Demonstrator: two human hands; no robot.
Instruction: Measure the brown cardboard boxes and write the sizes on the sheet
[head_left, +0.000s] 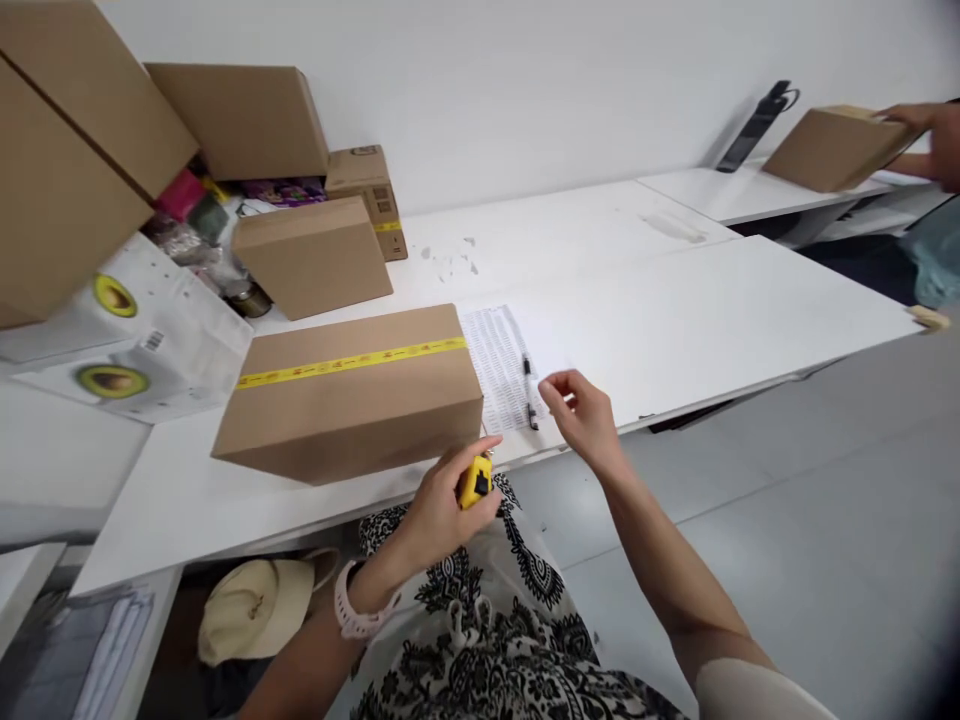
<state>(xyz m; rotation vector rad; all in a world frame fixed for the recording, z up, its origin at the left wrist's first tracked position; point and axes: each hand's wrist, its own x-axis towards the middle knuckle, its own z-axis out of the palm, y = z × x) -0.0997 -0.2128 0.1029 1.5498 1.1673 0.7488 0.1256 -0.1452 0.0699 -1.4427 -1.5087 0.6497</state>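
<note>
My left hand point(454, 505) is wrapped around a yellow tape measure point(477, 482) with a black button, just off the table's front edge. Beside it sits a closed cardboard box point(352, 405), sealed along its top with yellow printed tape. My right hand point(579, 415) hovers over the table's front edge with its fingers curled in, and nothing shows in them. Left of that hand, a black pen point(529, 390) lies on a printed sheet of paper point(491, 355), which is beside the box's right side.
More cardboard boxes point(311, 255) are at the back left, near white cartons with avocado pictures point(142, 340). A beige cap point(259, 605) rests under the white table point(660, 300). At far right, another person's hand point(934, 135) touches a box point(832, 150) near a dark bottle point(754, 125).
</note>
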